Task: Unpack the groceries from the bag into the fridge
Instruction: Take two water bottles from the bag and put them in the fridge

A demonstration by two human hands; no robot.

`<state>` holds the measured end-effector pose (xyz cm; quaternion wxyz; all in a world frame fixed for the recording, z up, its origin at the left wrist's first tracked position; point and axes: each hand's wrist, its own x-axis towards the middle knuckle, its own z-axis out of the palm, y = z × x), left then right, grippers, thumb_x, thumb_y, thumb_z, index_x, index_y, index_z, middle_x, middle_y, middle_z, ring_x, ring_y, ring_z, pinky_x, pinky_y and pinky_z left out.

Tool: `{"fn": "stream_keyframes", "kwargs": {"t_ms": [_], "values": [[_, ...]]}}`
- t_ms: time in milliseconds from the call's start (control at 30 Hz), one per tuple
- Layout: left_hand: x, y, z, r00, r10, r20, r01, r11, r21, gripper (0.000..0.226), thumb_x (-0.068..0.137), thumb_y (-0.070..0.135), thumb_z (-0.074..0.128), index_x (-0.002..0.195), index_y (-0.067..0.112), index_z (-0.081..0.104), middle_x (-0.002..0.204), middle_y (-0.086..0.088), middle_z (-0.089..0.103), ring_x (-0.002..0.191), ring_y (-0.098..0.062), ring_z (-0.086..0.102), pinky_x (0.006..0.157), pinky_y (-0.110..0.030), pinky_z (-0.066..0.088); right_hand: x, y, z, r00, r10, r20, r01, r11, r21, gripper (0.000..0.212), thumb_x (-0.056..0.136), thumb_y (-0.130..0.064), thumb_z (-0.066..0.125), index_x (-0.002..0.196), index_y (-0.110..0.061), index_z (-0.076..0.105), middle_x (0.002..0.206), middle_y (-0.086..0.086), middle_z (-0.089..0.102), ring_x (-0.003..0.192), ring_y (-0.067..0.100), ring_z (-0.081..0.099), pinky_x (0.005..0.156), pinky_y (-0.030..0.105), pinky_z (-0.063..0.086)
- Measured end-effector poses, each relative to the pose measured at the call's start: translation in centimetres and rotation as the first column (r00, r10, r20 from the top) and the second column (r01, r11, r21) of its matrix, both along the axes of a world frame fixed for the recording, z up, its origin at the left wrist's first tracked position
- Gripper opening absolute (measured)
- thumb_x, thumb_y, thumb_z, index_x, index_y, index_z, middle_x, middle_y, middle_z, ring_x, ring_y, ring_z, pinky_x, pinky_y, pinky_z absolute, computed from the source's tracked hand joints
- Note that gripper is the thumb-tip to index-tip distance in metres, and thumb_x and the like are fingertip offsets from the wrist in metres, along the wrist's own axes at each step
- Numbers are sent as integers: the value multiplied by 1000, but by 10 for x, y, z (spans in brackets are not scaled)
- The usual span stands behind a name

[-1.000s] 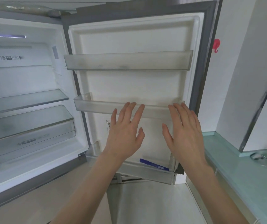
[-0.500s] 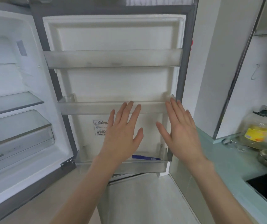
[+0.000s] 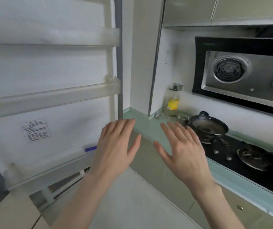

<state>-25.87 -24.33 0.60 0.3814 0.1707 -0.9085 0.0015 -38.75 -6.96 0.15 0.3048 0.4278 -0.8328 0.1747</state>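
Fridge door [image 3: 49,71] open, white liner, clear shelves, both hands' fingers [image 3: 124,128] spread, holding nothing

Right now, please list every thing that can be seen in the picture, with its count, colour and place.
fridge door: one, white inside, open, at left
door shelves: three, clear plastic, across the door
label: one, white, on the door's lower part
blue item: one, in the lowest door shelf; blurred, kind unclear
countertop: one, pale green, right of the door
oil bottle: one, yellow label, in the counter corner
pan: one, black, on the stove
stove: one, black, set in the counter
range hood: one, black and steel, above the stove
left hand: open, empty
right hand: open, empty
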Motion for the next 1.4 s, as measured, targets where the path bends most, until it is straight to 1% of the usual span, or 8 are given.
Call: {"fn": "stream_keyframes", "kwargs": {"t_ms": [133,267,433,600,800,1033,1233,1400], "values": [[-33,38,-18,989,-147,33,147,989,6,47,101,45,45,132,13,61,128,-2,63,115,-28,60,99,-41,46,-4,66,-12,985,-171,38,170,985,35,63,99,-63,44,142,-18,59,137,2,66,137,25,55,118,45,38],[-76,88,-28,953,-297,57,295,955,37,49,101,46,44,133,12,60,129,-3,62,117,-27,60,101,-43,47,-18,136,-19,931,-351,97,353,936,2,65,98,-65,45,142,-20,58,136,-1,65,137,23,55,118,44,37],[-135,162,-35,880,-470,72,462,881,102,52,101,50,42,136,15,59,134,1,60,123,-24,58,105,-41,44,-37,221,-25,844,-520,133,523,852,11,64,97,-67,44,139,-22,60,134,-3,65,132,23,57,116,42,39],[-193,244,-41,788,-615,20,604,780,161,50,101,48,42,134,15,61,134,2,61,125,-20,56,106,-33,40,-63,303,-31,763,-630,147,636,772,10,62,96,-66,47,137,-22,61,134,-4,67,128,23,61,109,42,47],[-262,341,-56,696,-718,10,700,681,213,48,101,47,44,134,16,60,135,4,61,127,-17,56,107,-33,44,-101,402,-49,684,-712,161,718,696,27,62,97,-64,49,140,-22,59,135,-3,67,125,23,63,108,42,48],[-325,437,-57,595,-803,38,785,591,186,46,101,43,49,135,14,59,135,1,62,126,-19,56,107,-37,46,-145,493,-59,623,-762,179,775,631,-12,59,99,-63,48,141,-22,58,134,-5,67,121,21,65,101,38,52],[-374,494,-56,523,-851,44,847,524,89,34,99,32,59,125,10,63,124,-1,66,116,-19,59,101,-30,42,-184,542,-58,572,-790,220,809,587,6,55,99,-62,47,142,-28,55,140,-7,62,123,22,61,102,37,49],[-423,523,-64,491,-864,106,865,498,53,36,100,38,53,124,12,61,122,0,64,116,-20,59,101,-32,43,-223,568,-66,549,-803,230,822,569,25,55,100,-63,43,140,-29,56,139,-9,61,124,19,59,100,33,48]]}}
